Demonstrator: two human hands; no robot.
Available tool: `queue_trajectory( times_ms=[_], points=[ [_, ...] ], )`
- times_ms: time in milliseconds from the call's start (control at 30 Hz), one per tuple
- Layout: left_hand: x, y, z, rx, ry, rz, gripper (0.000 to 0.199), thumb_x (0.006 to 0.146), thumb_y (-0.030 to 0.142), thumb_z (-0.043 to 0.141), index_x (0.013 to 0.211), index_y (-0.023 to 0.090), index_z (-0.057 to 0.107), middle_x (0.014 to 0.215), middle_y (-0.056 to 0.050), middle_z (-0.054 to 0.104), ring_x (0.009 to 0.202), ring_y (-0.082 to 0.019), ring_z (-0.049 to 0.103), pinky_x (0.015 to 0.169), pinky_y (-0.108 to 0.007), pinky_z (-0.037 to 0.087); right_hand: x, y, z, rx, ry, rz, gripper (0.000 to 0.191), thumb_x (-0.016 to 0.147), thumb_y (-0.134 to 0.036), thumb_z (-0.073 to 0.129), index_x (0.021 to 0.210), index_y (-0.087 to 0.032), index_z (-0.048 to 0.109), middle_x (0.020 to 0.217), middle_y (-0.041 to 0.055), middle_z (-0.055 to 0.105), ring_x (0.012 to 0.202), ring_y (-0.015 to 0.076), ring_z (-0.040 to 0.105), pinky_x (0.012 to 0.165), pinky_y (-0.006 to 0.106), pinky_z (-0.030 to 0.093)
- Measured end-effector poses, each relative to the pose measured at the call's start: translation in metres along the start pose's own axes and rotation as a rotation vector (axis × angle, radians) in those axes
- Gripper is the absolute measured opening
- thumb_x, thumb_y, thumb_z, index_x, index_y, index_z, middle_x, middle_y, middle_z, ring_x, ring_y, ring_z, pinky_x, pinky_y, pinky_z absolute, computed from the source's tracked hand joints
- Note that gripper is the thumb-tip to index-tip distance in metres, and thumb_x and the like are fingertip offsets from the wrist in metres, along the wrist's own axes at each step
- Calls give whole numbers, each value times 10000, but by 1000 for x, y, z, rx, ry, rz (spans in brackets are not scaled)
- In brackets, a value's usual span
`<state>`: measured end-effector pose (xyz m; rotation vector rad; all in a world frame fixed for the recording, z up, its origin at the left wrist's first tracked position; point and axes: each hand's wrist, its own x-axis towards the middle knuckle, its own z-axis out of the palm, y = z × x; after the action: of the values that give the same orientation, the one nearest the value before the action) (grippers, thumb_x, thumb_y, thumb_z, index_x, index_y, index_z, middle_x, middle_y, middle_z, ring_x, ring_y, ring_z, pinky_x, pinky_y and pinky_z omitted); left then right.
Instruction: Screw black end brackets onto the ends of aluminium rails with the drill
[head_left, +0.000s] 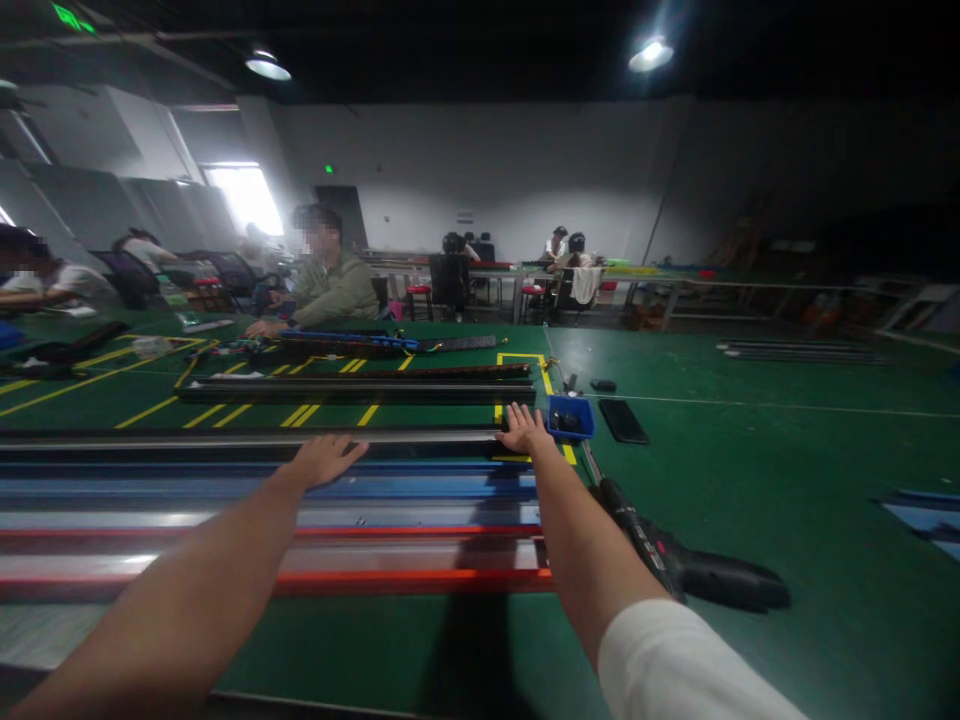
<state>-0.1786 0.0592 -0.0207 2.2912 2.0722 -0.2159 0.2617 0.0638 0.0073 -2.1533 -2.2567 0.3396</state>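
Note:
Both my arms reach forward over long metal profiles lying side by side on a green table. My left hand (pixel 324 462) is flat with its thumb spread, at a black-and-silver profile (pixel 420 438). Near the right end of that same profile is my right hand (pixel 523 430), fingers apart. Whether either palm presses on it or hovers just above, I cannot tell. Closer to me lie a blue profile (pixel 420 487) and a red-edged profile (pixel 420 580). Just right of my right hand stands a small blue bin (pixel 570 415) with dark parts inside.
A black power screwdriver (pixel 697 570) lies beside my right forearm. A phone (pixel 622 421) rests right of the bin. Dark profiles (pixel 360 390) lie beyond my hands. Across the table sits a co-worker (pixel 330 275) with a hand on cables. Yellow tape (pixel 300 412) marks the green tabletop (pixel 750 470).

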Motion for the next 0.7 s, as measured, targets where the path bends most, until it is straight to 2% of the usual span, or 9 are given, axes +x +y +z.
queue_trajectory(
  times_ms=[67,167,267,367,500,700],
  points=[
    [-6,1,1,14,38,18,678,1006,552,257,1440,176,618,1392,-200,674,1318,-353,603,1116,-487,434,-1,0,-1,3,-18,4,605,1021,-450,663,1559,-231,492,1689,124,352,1527,385,356,1240,671,260],
    [-11,3,4,19,89,51,559,986,440,357,1436,260,636,1483,-134,636,1346,-345,576,1133,-485,419,-3,0,-1,-1,-61,11,732,1026,-549,605,1651,-257,363,1773,100,172,1613,396,152,1284,672,48],
    [-10,4,7,-1,126,23,571,996,466,332,1383,231,680,1454,-143,661,1340,-355,582,1128,-491,426,-2,1,1,-22,-108,17,844,1051,-627,433,1728,-235,118,1799,66,-24,1652,308,-42,1309,545,-84],
    [-7,5,9,-34,149,-30,688,1006,571,259,1317,160,715,1382,-185,699,1320,-367,602,1126,-490,428,0,3,4,-50,-131,25,870,1050,-613,326,1727,-184,-14,1781,40,-110,1649,253,-110,1312,492,-100],
    [-9,7,8,-77,165,-73,773,991,638,233,1240,119,750,1333,-209,722,1299,-387,621,1093,-484,449,-2,4,7,-71,-149,18,889,1039,-628,272,1722,-149,-31,1773,39,-134,1646,254,-124,1309,506,-98],
    [-20,12,0,-129,196,-108,759,988,640,223,1167,152,775,1251,-190,765,1236,-371,674,1036,-456,479,-5,6,6,-65,-181,5,906,1032,-673,209,1721,-133,-23,1770,57,-137,1644,257,-125,1311,510,-79]
  ],
)
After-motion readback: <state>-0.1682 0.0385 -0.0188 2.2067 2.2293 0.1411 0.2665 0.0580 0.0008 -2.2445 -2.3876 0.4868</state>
